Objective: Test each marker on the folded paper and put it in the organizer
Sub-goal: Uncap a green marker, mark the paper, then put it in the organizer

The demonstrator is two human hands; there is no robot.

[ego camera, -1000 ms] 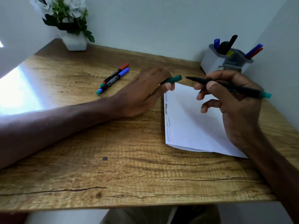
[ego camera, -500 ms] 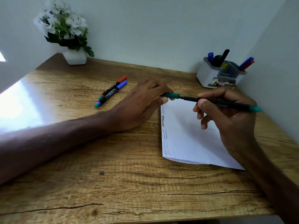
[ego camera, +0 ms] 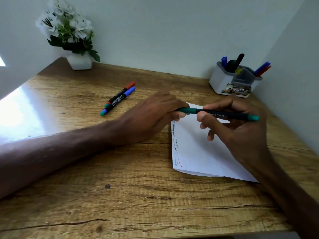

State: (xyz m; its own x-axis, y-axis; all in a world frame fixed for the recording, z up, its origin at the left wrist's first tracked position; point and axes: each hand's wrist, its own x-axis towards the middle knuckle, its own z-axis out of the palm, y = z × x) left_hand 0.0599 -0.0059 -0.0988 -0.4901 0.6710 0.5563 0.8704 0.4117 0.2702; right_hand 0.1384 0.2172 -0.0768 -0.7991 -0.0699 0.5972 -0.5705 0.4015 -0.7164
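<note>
The surface [ego camera: 138, 195] looks like rough-grained wood veneer with dark cracks, yet shines glossy at its left edge under white glare. The folded paper [ego camera: 198, 152] near the right edge is smooth, matt white. The green marker [ego camera: 222, 115] has a matt black barrel and smooth green plastic ends. The two loose markers [ego camera: 119, 98] are smooth plastic. At the far right corner the organizer [ego camera: 219, 78] is pale smooth plastic with a glossy label [ego camera: 236, 89]. The flower pot [ego camera: 79, 61] is matt white.
</note>
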